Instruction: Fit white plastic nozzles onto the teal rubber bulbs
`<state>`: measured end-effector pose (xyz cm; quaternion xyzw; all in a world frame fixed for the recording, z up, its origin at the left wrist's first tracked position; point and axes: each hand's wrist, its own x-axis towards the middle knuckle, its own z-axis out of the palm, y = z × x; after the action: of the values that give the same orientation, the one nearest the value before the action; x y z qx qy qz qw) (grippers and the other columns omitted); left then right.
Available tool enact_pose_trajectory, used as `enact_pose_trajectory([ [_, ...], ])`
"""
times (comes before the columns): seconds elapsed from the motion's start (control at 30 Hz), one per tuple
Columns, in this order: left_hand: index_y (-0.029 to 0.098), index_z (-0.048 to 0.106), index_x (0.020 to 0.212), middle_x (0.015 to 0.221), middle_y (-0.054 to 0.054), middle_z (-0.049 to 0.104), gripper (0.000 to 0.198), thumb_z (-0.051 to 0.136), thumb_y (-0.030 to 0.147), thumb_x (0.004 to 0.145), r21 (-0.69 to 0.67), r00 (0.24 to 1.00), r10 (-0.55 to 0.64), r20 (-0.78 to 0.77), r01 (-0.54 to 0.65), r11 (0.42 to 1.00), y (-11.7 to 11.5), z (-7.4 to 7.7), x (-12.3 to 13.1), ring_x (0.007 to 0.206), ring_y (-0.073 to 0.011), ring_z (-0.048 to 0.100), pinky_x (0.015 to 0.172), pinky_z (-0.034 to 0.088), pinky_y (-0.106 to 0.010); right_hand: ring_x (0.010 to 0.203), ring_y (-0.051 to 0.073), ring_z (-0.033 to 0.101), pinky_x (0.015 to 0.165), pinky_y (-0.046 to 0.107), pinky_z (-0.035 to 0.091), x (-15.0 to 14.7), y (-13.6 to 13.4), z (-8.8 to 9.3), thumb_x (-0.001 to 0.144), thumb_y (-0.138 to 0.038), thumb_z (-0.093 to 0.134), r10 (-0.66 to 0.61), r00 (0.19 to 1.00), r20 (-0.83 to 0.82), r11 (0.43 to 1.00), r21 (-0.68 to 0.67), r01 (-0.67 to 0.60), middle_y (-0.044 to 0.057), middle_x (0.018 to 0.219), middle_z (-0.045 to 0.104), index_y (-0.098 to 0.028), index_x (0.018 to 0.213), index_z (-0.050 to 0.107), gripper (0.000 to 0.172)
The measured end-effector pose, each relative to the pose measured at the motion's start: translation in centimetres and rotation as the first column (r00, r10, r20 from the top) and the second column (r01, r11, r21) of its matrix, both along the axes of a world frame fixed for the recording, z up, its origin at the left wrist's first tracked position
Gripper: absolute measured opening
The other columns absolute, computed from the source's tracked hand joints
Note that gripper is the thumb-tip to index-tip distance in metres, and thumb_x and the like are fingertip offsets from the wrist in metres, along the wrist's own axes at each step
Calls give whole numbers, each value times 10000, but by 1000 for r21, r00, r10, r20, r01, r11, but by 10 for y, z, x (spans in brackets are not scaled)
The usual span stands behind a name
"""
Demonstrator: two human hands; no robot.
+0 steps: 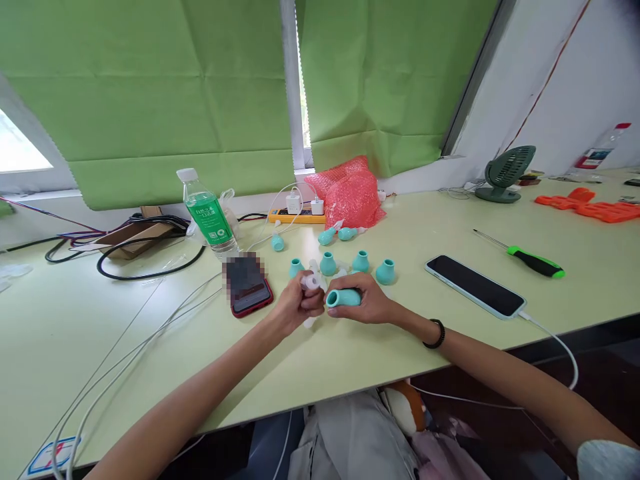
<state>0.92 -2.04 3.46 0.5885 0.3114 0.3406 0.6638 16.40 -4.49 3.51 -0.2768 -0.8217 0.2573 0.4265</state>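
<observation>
- Red-cased phone (253,293), the landmark: it lies on the surface (200,373), its upper screen blurred into blocks.
- Green-labelled bottle (207,217): behind and left of the red-cased phone, upright.
- Left hand (299,301): just right of the red-cased phone, fingers curled in nearly a fist, gripping a translucent piece (311,282). Most of that piece is covered; I cannot tell whether the pale bit showing below the fingers belongs to it. The forearm is cut off at the lower edge.
- Four teal bulbs (327,264): standing in a row right of and slightly behind the red-cased phone, with clear pieces among them, partly hidden by the hands and hard to count.
- Teal sleeve (346,297): right of the red-cased phone, beyond the left hand, its open end facing left. Whether it touches the left hand is unclear.
- Right hand (373,300): part-closed, thumb and fingers wrapped round the teal sleeve, hiding its far end.
- Dark-screened phone (475,285): well right of the red-cased phone.
</observation>
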Motion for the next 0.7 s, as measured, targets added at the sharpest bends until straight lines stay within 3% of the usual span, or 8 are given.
enact_pose_trajectory([
  [0.03,197,212,462,359,81,173,333,270,354,751,45,999,27,-34,-25,999,1,2,-2,315,-52,180,349,208,-190,530,91,453,505,209,381,1,-1,3,643,-334,621,2,1000,-24,1000,7,-2,-12,588,517,-143,668,556,202],
  [0.1,190,251,473,377,62,241,342,238,342,779,291,972,162,-170,-107,951,2,6,-5,338,-65,246,380,246,-199,597,113,496,566,231,410,5,0,10,668,-328,604,-45,995,-85,998,30,48,4,659,550,-155,743,561,194],
  [0.17,173,342,514,445,29,361,339,261,336,799,651,873,362,-326,-70,756,0,9,-6,417,-88,355,436,289,-208,673,134,514,625,255,421,13,5,18,705,-334,569,-143,976,-164,984,83,158,16,718,553,-168,774,559,180],
  [0.23,161,437,616,558,-7,468,292,304,336,807,860,732,538,-417,127,494,-2,9,-6,538,-123,444,484,323,-217,758,151,511,675,275,419,23,13,27,742,-351,522,-249,943,-221,948,144,284,32,788,537,-179,789,566,183],
  [0.3,156,480,739,657,-37,522,251,322,334,817,894,611,652,-448,315,319,-7,6,-7,626,-153,482,500,352,-227,773,152,501,658,270,420,37,24,35,759,-374,491,-362,906,-219,895,189,403,38,810,512,-185,784,579,210],
  [0.4,151,492,834,768,-78,546,248,330,339,827,852,530,712,-461,488,189,-15,-4,-12,727,-188,499,566,410,-273,707,141,496,583,249,417,63,42,44,745,-399,498,-520,852,-62,823,231,519,36,793,517,-189,824,588,243],
  [0.5,169,479,918,1004,-108,497,187,358,275,823,831,554,685,-474,538,141,-22,-16,-22,947,-248,433,749,399,-394,691,150,514,591,256,427,92,65,41,716,-394,524,-579,800,157,809,229,541,39,814,571,-177,860,592,269],
  [0.7,200,402,1082,1205,-103,344,267,320,230,830,799,621,511,-594,529,286,-18,-24,-21,1123,-254,274,906,279,-473,697,156,568,631,261,462,132,109,9,656,-259,568,-495,731,470,836,29,547,49,820,618,-141,838,587,218],
])
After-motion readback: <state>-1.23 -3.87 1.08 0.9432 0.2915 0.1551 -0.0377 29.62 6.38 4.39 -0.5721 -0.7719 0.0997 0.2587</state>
